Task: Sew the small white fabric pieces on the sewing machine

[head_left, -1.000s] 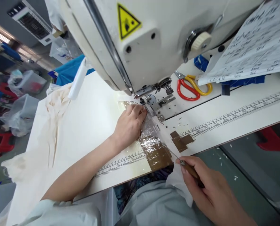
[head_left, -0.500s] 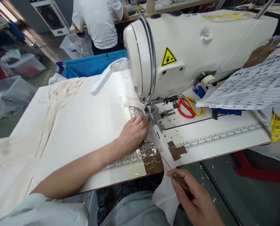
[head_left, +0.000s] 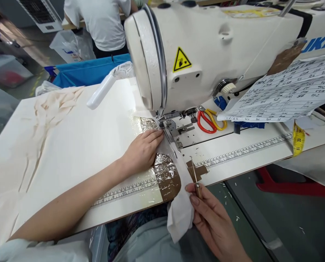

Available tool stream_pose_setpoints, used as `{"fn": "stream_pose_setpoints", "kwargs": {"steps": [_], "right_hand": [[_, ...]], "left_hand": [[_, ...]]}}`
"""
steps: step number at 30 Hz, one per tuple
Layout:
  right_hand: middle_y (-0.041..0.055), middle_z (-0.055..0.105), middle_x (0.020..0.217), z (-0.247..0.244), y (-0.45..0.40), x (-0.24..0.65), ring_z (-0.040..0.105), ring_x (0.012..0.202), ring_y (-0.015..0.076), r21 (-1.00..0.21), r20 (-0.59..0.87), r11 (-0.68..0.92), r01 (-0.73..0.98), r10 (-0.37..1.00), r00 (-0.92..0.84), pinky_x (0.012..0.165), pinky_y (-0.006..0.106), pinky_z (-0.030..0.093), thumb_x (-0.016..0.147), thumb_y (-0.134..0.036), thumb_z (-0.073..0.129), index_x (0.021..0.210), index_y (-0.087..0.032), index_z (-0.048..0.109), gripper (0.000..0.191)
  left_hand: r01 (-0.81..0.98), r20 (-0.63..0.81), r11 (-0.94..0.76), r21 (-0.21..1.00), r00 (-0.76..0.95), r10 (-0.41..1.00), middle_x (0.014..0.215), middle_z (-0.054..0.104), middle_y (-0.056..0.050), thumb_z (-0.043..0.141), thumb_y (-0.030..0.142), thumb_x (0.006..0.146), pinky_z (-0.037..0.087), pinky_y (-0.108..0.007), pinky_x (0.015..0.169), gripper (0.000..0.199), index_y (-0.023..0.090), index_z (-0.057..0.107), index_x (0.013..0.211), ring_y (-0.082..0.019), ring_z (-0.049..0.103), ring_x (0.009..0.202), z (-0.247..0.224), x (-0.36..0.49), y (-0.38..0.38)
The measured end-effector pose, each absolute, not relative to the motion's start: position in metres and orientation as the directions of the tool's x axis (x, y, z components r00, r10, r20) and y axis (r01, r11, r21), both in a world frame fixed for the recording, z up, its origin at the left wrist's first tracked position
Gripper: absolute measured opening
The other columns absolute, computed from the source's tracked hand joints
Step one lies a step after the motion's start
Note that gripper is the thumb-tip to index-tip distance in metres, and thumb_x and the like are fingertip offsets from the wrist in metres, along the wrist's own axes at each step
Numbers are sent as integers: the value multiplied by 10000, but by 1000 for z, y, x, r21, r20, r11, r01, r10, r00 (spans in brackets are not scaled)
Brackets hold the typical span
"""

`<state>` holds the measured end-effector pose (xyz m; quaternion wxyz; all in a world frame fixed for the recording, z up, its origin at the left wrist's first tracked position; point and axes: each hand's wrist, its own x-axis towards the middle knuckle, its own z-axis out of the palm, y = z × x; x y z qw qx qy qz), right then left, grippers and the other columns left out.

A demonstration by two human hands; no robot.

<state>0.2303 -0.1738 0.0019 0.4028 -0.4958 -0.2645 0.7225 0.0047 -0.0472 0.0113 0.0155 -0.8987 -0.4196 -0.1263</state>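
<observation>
My left hand [head_left: 145, 150] lies flat on the machine bed, fingertips pressing white fabric close beside the presser foot [head_left: 162, 123]. My right hand [head_left: 210, 214] grips an awl [head_left: 197, 187] by its wooden handle, the thin metal shaft pointing up over the table edge. Its thumb and forefinger are also near the hanging end of the white fabric [head_left: 181, 216]; whether they pinch it I cannot tell. From the presser foot, this strip runs toward me and drops over the edge. The sewing machine [head_left: 200, 54] stands just beyond my hands.
Red-and-yellow-handled scissors [head_left: 207, 122] lie under the machine arm. A written paper sheet [head_left: 282, 91] and a yellow tape measure [head_left: 298, 140] are to the right. Pale fabric [head_left: 44, 123] covers the table's left side. Behind the blue cloth bin [head_left: 91, 71] sits another person [head_left: 102, 25].
The awl has swung from pointing left across the strip to pointing up, right of it. The fabric's hanging end has risen and bunched beside my right hand. My left hand stays by the presser foot.
</observation>
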Motion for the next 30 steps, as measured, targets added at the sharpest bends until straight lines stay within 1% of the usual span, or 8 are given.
{"fn": "stream_pose_setpoints", "kwargs": {"steps": [2, 5, 9, 12, 15, 19, 26, 30], "right_hand": [[45, 657, 912, 3, -180, 227, 619, 757, 157, -700, -552, -597, -392, 800, -234, 650, 233, 533, 728, -545, 786, 997, -237, 722, 414], [19, 616, 817, 3, -186, 230, 577, 695, 133, -787, -513, -550, -279, 835, -197, 613, 207, 502, 790, -538, 738, 972, -224, 713, 364], [-21, 554, 691, 2, -183, 240, 500, 581, 108, -930, -360, -356, 85, 932, -32, 543, 177, 450, 920, -483, 605, 1042, -222, 673, 296], [12, 672, 819, 4, -173, 243, 618, 674, 121, -947, -146, -127, 296, 988, -43, 623, 169, 501, 963, -400, 549, 1065, -221, 661, 234], [35, 732, 929, 8, -164, 241, 692, 784, 131, -917, -10, 35, 398, 994, -109, 690, 156, 528, 979, -336, 518, 1089, -215, 650, 211], [43, 752, 931, 13, -157, 238, 713, 787, 140, -886, 36, 92, 455, 991, -129, 681, 162, 544, 983, -316, 499, 1072, -205, 643, 203], [46, 745, 905, 18, -143, 230, 709, 732, 165, -883, 12, 87, 462, 987, -162, 645, 218, 556, 983, -312, 471, 1073, -209, 628, 208], [39, 736, 875, 21, -133, 227, 700, 704, 169, -884, 31, 110, 454, 984, -177, 625, 232, 553, 983, -301, 458, 1057, -219, 615, 191]], "left_hand": [[767, 250, -640, 30, 615, 748, 1381, 539, -177, 357, 122, 957, 499, -475, 1057, 413, 16, 521, 1321, -302, 483, 1294, 11, 7, -49], [783, 279, -620, -40, 605, 746, 1321, 549, -203, 364, 107, 948, 544, -466, 967, 394, 0, 541, 1284, -325, 505, 1223, 13, 13, -50], [793, 297, -606, -57, 593, 748, 1207, 564, -198, 360, 89, 945, 572, -431, 868, 364, 11, 569, 1232, -304, 525, 1091, 14, 17, -47], [790, 309, -613, -14, 586, 749, 1135, 573, -189, 355, 85, 946, 573, -437, 837, 341, 18, 582, 1191, -288, 520, 1010, 13, 15, -43], [752, 348, -655, 75, 596, 724, 1104, 586, -167, 339, 60, 942, 568, -433, 860, 339, 41, 572, 1187, -265, 526, 996, 12, 9, -39], [674, 380, -724, 149, 637, 671, 1149, 592, -138, 331, 36, 935, 556, -411, 883, 340, 88, 550, 1190, -239, 545, 1032, 10, 3, -39], [767, 323, -640, 44, 595, 736, 1178, 573, -156, 354, 73, 935, 533, -439, 857, 352, 80, 549, 1228, -288, 507, 1073, 8, 6, -38], [778, 338, -622, 92, 563, 754, 1115, 583, -147, 366, 82, 931, 526, -443, 849, 351, 96, 547, 1231, -276, 517, 1017, 9, 5, -37]]}}
